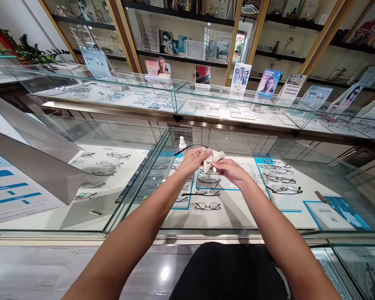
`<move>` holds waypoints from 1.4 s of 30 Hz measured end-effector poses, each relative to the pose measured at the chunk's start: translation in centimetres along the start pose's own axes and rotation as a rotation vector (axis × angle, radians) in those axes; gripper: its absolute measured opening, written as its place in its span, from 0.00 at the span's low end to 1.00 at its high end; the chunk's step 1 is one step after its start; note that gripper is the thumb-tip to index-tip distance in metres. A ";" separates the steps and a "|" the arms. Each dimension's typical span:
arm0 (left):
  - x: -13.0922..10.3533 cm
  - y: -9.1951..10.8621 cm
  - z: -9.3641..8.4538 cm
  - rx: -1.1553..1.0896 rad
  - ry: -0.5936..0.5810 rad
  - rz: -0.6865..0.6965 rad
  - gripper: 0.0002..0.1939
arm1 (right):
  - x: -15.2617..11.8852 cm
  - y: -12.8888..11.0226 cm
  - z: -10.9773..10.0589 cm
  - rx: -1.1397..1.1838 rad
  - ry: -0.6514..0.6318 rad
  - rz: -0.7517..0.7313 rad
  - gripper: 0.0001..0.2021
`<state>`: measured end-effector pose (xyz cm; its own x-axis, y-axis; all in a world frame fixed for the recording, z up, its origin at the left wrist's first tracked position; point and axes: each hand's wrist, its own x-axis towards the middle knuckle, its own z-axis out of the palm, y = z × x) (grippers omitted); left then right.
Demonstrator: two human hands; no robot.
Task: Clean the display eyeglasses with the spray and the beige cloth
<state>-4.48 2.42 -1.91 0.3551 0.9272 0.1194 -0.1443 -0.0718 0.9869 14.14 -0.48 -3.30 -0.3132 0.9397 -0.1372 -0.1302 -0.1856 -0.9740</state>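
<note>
My left hand (193, 160) pinches a pair of eyeglasses, of which a dark temple arm (187, 148) sticks out to the left above the fingers. A crumpled cream cloth (217, 156) is bunched around the front of the glasses, so the lenses are mostly hidden. Thumb and fingers of my right hand (231, 169) are closed on the lower right of this cloth. Both hands are close together above the glass display case (165, 141). Just behind my left hand stands a small white-capped bottle (182, 143).
Rows of eyeglass frames (208, 206) lie in the case beneath my hands, with more (279, 179) to the right. A large folded paper sign (15, 183) fills the near left. Farther back, another glass counter (187, 118) carries several advertising cards (240, 79).
</note>
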 end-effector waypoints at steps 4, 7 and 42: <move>0.3 -0.1 -0.5 -0.014 -0.063 0.021 0.25 | 0.0 -0.4 0.0 0.078 0.042 -0.023 0.19; 0.3 0.1 -0.9 -0.077 -0.117 0.004 0.23 | 0.0 -0.5 -0.2 0.134 0.054 -0.041 0.16; 0.6 -0.1 -0.4 -0.144 0.044 -0.045 0.26 | 0.4 0.7 1.1 0.110 0.011 -0.150 0.19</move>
<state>-4.60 3.17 -2.00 0.3240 0.9437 0.0672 -0.2613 0.0210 0.9650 12.92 -0.49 -3.87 -0.2725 0.9622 0.0052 -0.2766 -0.0732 -0.9582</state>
